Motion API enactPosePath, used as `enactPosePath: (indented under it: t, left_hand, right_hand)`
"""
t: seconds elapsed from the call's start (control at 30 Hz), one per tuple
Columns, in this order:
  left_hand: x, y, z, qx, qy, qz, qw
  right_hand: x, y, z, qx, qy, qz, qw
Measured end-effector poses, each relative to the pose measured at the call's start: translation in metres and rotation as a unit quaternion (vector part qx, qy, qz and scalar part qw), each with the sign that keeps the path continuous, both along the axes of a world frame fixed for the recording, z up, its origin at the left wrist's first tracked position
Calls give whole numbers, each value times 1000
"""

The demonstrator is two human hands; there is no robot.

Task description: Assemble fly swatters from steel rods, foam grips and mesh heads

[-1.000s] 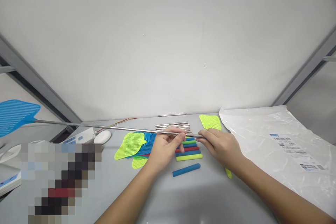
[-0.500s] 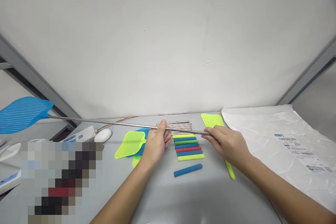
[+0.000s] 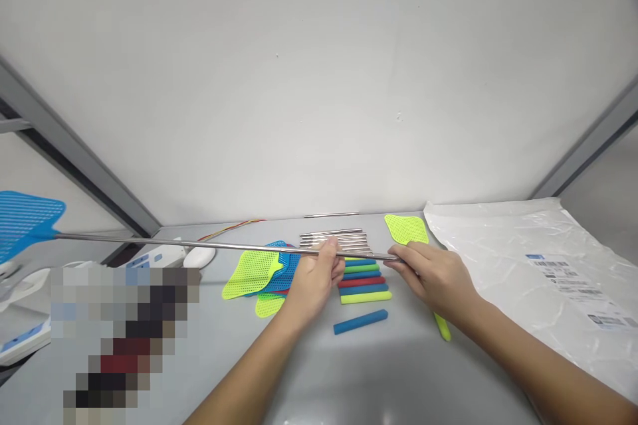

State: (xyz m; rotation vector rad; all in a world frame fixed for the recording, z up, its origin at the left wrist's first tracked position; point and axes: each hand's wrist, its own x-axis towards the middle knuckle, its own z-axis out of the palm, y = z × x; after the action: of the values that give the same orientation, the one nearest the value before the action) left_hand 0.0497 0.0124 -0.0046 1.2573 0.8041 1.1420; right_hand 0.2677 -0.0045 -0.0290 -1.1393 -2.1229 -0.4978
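A blue fly swatter [image 3: 30,222] with a long metal telescopic rod stretches across the view, its head partly cut off at the left edge. My left hand [image 3: 314,285] is closed around the rod near the middle of the table. At the rod's right end, my right hand [image 3: 428,279] pinches it; its fingers hide the tip. Below the rod lies a row of coloured handle grips, among them a red grip [image 3: 361,282] and a separate blue grip [image 3: 361,322]. Several metal rods [image 3: 331,239] lie behind my left hand. Loose yellow-green and blue swatter heads [image 3: 253,272] overlap to its left.
A yellow-green swatter [image 3: 406,229] lies partly under my right hand. To the right is a white plastic mailing bag [image 3: 498,239] with printed labels. A white power strip [image 3: 157,255], a white round object [image 3: 199,257] and a pixelated patch are at left. A wall [image 3: 319,113] stands behind.
My left hand has moved right along the rod, closer to my right hand. The blue swatter head has shifted left, partly out of view, and more rod shows to the left of my left hand.
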Motion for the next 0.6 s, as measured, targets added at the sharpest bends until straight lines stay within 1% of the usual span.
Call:
enactPosePath:
  t: [0.27,0.5,0.6]
  left_hand:
    - [2,-1,-2,-9,-25,2,1000]
    - [6,-4,1,-12,-17,16,1000]
    - [9,-5,0,-14,-10,8,1000]
  right_hand:
    - [-5,-6,1,-17,2,-16,1000]
    - [-8,-7,2,-14,1,-23,1000]
    - [-11,-9,4,-9,-3,-20,1000]
